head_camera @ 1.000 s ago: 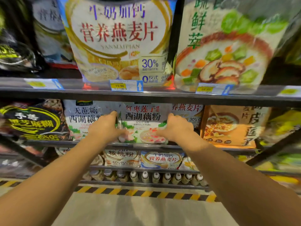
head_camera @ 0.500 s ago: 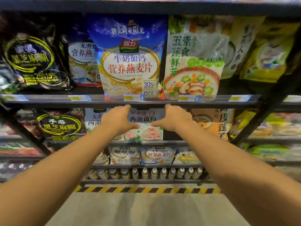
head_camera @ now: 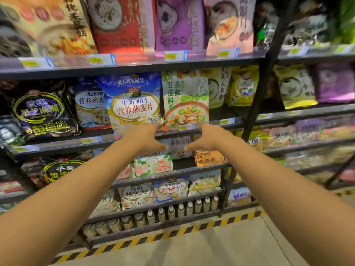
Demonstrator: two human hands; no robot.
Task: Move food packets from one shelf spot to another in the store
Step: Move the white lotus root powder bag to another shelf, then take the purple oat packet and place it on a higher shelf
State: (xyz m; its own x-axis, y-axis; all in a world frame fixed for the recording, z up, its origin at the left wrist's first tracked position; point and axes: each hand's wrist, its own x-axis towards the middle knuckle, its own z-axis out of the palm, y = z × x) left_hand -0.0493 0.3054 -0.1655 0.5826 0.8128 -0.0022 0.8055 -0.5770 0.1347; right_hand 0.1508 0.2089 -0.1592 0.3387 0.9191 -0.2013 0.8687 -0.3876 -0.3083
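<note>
Your left hand (head_camera: 143, 138) and right hand (head_camera: 210, 138): both grips open, empty, just below the blue oatmeal packet (head_camera: 135, 101).

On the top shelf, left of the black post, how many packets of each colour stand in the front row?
Orange packet: 1
Red packet: 1
Purple packet: 1
Pink packet: 1
Total: 4
The dark shape at the far left edge is too blurred to count.
</note>
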